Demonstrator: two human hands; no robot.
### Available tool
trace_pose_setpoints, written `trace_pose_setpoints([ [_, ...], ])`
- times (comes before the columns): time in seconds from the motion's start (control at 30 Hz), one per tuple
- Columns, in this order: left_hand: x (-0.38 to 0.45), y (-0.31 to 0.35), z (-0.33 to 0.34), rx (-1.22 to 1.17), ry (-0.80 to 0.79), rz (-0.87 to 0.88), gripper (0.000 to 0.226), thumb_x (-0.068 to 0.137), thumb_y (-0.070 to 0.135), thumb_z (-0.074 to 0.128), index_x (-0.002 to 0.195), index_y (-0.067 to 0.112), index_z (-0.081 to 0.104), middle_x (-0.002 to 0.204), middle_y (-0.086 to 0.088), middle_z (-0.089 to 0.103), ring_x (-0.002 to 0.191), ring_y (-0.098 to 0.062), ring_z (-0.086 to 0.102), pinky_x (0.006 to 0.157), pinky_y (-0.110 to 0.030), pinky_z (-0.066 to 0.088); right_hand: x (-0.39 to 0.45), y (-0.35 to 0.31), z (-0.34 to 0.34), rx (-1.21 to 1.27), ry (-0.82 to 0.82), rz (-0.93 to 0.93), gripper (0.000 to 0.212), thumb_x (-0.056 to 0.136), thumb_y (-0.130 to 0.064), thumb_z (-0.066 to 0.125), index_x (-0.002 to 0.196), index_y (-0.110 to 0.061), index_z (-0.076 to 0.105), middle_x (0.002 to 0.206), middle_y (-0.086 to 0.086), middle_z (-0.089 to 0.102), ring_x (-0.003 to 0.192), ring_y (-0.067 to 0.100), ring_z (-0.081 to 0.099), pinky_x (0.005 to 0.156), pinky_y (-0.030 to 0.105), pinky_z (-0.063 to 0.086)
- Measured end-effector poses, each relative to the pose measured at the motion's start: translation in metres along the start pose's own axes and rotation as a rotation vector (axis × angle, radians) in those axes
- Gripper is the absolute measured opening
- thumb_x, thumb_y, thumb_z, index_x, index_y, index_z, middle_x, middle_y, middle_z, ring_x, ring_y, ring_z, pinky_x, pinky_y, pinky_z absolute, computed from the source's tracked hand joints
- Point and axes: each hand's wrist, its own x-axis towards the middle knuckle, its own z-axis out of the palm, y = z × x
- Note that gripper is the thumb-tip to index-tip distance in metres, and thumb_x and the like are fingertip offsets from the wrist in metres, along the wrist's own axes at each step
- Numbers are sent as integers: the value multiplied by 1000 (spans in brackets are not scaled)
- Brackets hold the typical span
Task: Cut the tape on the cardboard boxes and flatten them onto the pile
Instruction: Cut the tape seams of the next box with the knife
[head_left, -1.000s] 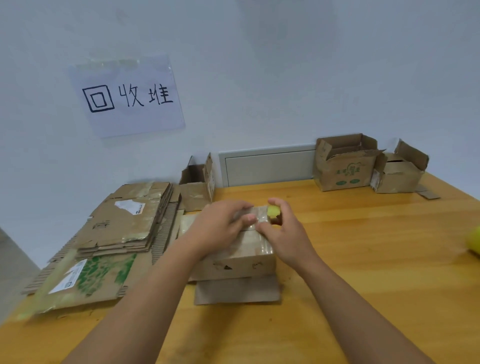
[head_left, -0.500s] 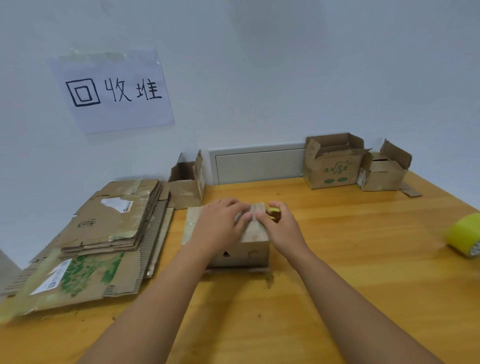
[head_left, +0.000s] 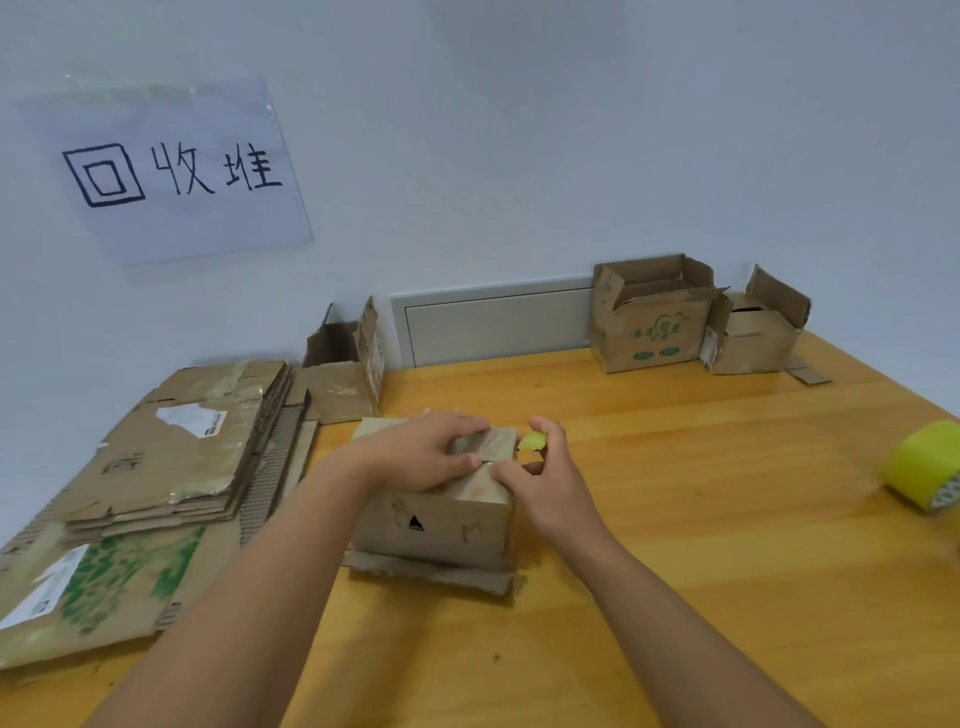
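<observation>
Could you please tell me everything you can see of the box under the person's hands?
The box is small, brown, worn corrugated cardboard, upright near the middle of the wooden table, right of the flattened pile. Its near side has small tears and a dark triangular mark. A ragged flap sticks out beneath it. The left hand lies across the closed top; the right hand, holding a small yellow-green tool, touches the top's right edge.

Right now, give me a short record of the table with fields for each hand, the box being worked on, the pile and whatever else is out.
left hand: rests flat on top of the box
right hand: holds a small yellow-green tool at the box's top right edge
box: upright, middle of table
pile: flattened cardboard, left
tape roll: right edge
open boxes: three by the wall
</observation>
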Motion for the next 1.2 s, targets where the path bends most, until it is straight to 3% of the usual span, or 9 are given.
trace_pose_setpoints([
  [0.23,-2,7,7,15,56,60,56,102,32,48,154,28,27,160,9,24,149,-12,13,122,-40,-4,2,6,-8,95,-17,6,59,90,-35,70,138,-37,36,120,-5,57,107,13,57,97,44,51],
  [0.37,-1,19,7,58,69,75,53,102,25,49,152,31,32,154,7,33,143,-14,25,122,-44,11,1,7,-4,62,15,-8,60,90,-36,69,141,-33,38,109,-3,59,99,14,59,91,42,54],
  [0.47,-1,28,13,65,139,54,50,102,23,48,150,27,37,151,5,38,138,-16,34,114,-36,30,-4,9,-4,98,29,-8,56,92,-38,68,139,-31,39,122,-10,57,107,7,58,95,40,53],
  [0.6,-9,25,28,15,293,76,42,104,21,44,146,23,45,150,6,43,137,-13,36,114,-31,27,-7,8,-9,101,-38,-1,59,91,-42,67,140,-25,38,133,-14,58,115,2,58,100,40,51],
  [0.73,-12,21,33,-18,360,78,39,104,25,43,143,27,49,147,12,47,136,-7,36,116,-31,21,-3,-4,-33,209,180,-71,27,99,-37,60,110,-13,63,92,-1,76,75,8,70,68,25,57],
  [0.83,-11,18,34,-32,376,53,39,104,27,43,143,32,48,148,14,46,139,-5,34,117,-33,21,-1,-9,-44,411,223,-64,28,96,-39,62,89,-15,73,54,3,58,47,12,48,47,21,40],
  [0.93,-9,15,37,-11,370,50,39,105,28,41,143,37,46,151,17,41,143,-3,27,119,-31,10,0,-9,-40,527,151,-34,29,95,-37,64,82,-14,76,50,2,42,48,12,33,47,24,28],
  [1.1,-8,15,39,3,399,76,39,105,29,40,141,41,47,151,19,40,144,-3,26,120,-35,12,9,-9,-33,543,139,123,29,95,-23,64,106,5,63,48,3,52,43,13,42,44,24,36],
  [1.2,-8,16,39,11,421,80,38,105,28,41,140,42,49,150,19,42,143,-3,28,119,-35,15,13,-9,-29,491,95,185,20,95,-19,63,95,1,59,47,4,53,40,13,43,40,22,36],
])
